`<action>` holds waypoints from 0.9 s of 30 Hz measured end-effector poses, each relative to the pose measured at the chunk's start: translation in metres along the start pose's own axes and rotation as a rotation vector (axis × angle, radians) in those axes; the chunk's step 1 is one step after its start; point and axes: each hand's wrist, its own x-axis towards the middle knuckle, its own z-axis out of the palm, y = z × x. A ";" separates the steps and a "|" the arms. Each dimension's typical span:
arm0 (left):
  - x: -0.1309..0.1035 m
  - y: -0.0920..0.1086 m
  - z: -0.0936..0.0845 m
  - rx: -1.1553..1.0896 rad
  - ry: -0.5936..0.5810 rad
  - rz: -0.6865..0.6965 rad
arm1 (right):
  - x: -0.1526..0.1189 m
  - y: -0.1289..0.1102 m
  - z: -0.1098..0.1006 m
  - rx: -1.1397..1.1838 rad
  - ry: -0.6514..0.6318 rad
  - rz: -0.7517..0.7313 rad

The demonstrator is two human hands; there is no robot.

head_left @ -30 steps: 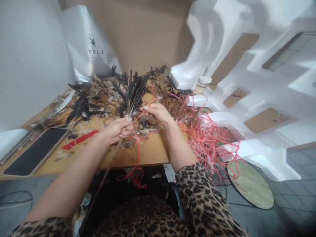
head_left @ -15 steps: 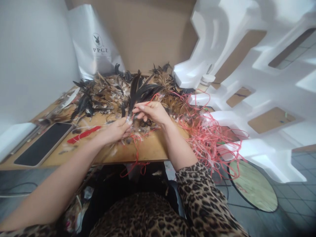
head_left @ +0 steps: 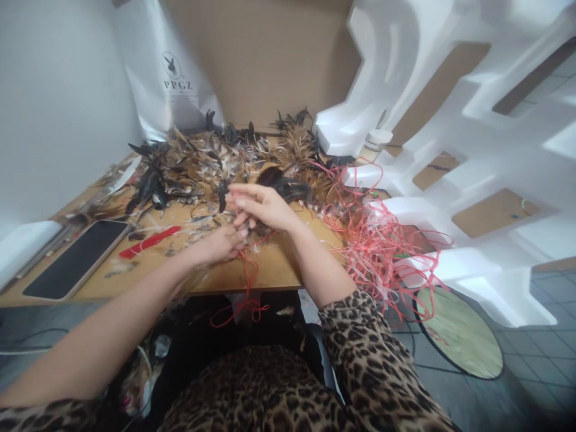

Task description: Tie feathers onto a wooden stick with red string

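Closest in, a leopard-print sleeve (head_left: 369, 348) fills the lower right, with dark cloth (head_left: 193, 342) below the table edge. Over that dark cloth dangles thin red plastic string (head_left: 248, 273), running down from the left hand and looping below the front of the worn, yellow-brown wooden surface (head_left: 274, 270).

And here's the action, at the middle of that surface! The left hand (head_left: 225, 243) is curled in tight, apparently clasping the base of a bundle of long, dark, glossy feathers (head_left: 288, 185), though the fingers hide the grip itself. The right hand (head_left: 265, 207) is up above it and just beyond, fingers loosely stretched and nearly meeting the left's; red string shows at its fingertips, but whether they pinch it I can't tell. The feather bundle leans rightward behind the right hand, blurred.

Out to the left, a black-screened phone in a pale case (head_left: 76, 260) lies flat, a bright red flat strip (head_left: 150, 242) just beside it. Over on the right, a big tangle of pinkish-red string (head_left: 382, 258) spills across against a moulded white foam piece (head_left: 495, 174).

Farther back, a heap of brown, black and white feathers (head_left: 193, 162) spreads wide; a white-lidded jar (head_left: 377, 141) stands tilted in view near the foam. At the rear, a silvery-white bag lettered PPGZ (head_left: 173, 75) stands against a brown panel (head_left: 279, 66).
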 end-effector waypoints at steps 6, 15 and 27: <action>-0.015 0.014 -0.017 -0.142 -0.171 -0.040 | -0.008 -0.012 -0.023 0.049 -0.023 -0.020; -0.028 0.012 -0.018 -0.440 -0.222 0.015 | 0.013 0.028 0.004 0.271 -0.047 0.206; -0.027 -0.001 -0.007 -0.580 -0.362 0.028 | 0.010 0.037 0.016 0.291 -0.053 0.260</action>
